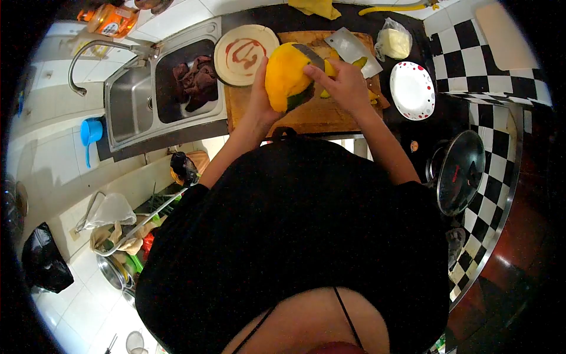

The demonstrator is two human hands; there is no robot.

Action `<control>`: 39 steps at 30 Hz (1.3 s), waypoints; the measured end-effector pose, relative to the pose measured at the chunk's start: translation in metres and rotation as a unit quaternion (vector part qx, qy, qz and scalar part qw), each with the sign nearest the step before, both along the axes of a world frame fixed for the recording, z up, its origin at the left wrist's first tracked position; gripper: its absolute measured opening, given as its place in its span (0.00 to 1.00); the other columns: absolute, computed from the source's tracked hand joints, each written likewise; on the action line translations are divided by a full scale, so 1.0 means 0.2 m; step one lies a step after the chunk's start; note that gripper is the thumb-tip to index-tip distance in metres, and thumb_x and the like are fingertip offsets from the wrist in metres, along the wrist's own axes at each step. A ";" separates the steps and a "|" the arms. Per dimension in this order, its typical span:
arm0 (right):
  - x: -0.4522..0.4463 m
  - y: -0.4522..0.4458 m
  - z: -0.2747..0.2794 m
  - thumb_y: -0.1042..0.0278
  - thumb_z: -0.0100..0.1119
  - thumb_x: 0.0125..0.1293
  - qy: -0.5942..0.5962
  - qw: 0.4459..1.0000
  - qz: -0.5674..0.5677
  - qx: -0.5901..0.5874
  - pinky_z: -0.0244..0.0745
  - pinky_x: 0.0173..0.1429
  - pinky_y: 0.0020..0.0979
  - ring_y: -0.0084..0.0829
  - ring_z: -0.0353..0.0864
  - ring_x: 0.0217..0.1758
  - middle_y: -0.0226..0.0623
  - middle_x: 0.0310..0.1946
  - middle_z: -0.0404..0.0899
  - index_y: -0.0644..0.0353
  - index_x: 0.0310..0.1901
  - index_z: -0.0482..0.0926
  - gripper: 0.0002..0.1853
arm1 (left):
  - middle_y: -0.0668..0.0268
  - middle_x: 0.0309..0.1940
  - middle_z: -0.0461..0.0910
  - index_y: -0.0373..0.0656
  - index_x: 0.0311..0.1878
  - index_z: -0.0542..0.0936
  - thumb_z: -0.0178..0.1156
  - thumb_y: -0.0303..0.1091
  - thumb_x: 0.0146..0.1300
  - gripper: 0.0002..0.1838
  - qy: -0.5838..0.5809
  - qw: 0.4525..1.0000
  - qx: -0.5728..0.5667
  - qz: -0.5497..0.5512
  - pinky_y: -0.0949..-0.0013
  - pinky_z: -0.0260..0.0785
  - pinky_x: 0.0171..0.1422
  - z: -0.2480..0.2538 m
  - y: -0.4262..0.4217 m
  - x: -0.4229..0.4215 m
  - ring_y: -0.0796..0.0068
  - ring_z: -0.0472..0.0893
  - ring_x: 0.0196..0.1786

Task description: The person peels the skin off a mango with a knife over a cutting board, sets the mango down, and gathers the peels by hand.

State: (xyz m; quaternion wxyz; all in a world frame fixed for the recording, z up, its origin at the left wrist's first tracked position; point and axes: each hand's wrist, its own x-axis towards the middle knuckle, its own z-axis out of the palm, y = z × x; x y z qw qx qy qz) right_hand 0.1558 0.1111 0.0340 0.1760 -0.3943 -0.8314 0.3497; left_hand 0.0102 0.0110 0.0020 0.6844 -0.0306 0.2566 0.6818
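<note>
A large yellow-orange fruit (283,74), partly peeled with dark green skin left on its lower and right sides, is held above the wooden cutting board (318,123). Wrapped round its left side is my left hand (263,97). My right hand (345,85) is at the upper right of the fruit, thumb and fingers pinched on a dark strip that looks like peel or a tool; I cannot make out which. A cleaver blade (352,50) lies on the board behind my right hand, with pieces of peel (360,62) beside it.
Left of the board are a round plate (246,35) with red marks and a double sink (131,97) holding dark cloth (197,79). To the right stand a dotted white plate (413,90), a bagged pale block (396,43) and a glass-lidded pan (461,172). A yellow cloth (315,8) lies behind.
</note>
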 end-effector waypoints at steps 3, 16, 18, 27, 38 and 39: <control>0.00 -0.01 -0.01 0.35 0.55 0.55 0.002 1.000 0.008 -0.025 0.61 0.23 0.29 0.24 0.67 0.17 0.34 0.13 0.69 0.65 0.22 0.74 0.32 | 0.59 0.58 0.69 0.48 0.62 0.64 0.38 0.62 0.64 0.32 -0.005 1.000 0.006 -0.009 0.49 0.64 0.60 -0.01 0.00 0.00 0.60 0.70 0.59; 0.06 0.01 -0.20 0.55 0.62 0.58 0.216 0.894 -0.024 -0.392 0.59 0.24 0.20 0.17 0.63 0.20 0.23 0.22 0.67 0.58 0.44 0.72 0.19 | 0.59 0.56 0.70 0.49 0.61 0.64 0.37 0.61 0.65 0.31 -0.010 0.999 0.038 -0.008 0.51 0.66 0.58 0.02 0.01 -0.01 0.59 0.71 0.57; 0.05 -0.03 -0.26 0.59 0.64 0.56 0.234 0.872 0.008 -0.429 0.60 0.25 0.18 0.16 0.63 0.21 0.23 0.25 0.67 0.57 0.50 0.69 0.22 | 0.60 0.56 0.70 0.49 0.61 0.64 0.38 0.61 0.65 0.31 0.014 0.999 0.025 0.014 0.53 0.66 0.58 0.06 0.03 0.00 0.60 0.72 0.57; 0.07 -0.07 -0.34 0.67 0.66 0.54 0.314 0.813 0.030 -0.489 0.64 0.27 0.19 0.17 0.68 0.26 0.25 0.33 0.72 0.56 0.61 0.61 0.34 | 0.65 0.58 0.69 0.48 0.62 0.63 0.38 0.55 0.68 0.26 0.147 0.988 0.002 -0.044 0.60 0.66 0.59 0.08 0.06 -0.01 0.66 0.70 0.60; 0.04 -0.06 -0.26 0.71 0.73 0.46 0.248 0.961 -0.036 -0.115 0.74 0.46 0.25 0.25 0.76 0.44 0.33 0.44 0.75 0.63 0.60 0.61 0.40 | 0.63 0.58 0.67 0.46 0.64 0.59 0.47 0.49 0.66 0.27 0.261 0.961 0.042 -0.086 0.64 0.65 0.60 0.14 0.06 -0.03 0.68 0.69 0.60; 0.03 -0.07 -0.22 0.71 0.73 0.46 0.249 0.961 -0.036 -0.113 0.74 0.46 0.25 0.25 0.76 0.44 0.33 0.44 0.75 0.63 0.60 0.61 0.40 | 0.62 0.59 0.66 0.46 0.64 0.59 0.49 0.48 0.65 0.28 0.261 0.961 0.043 -0.082 0.64 0.65 0.60 0.13 0.06 -0.03 0.67 0.69 0.60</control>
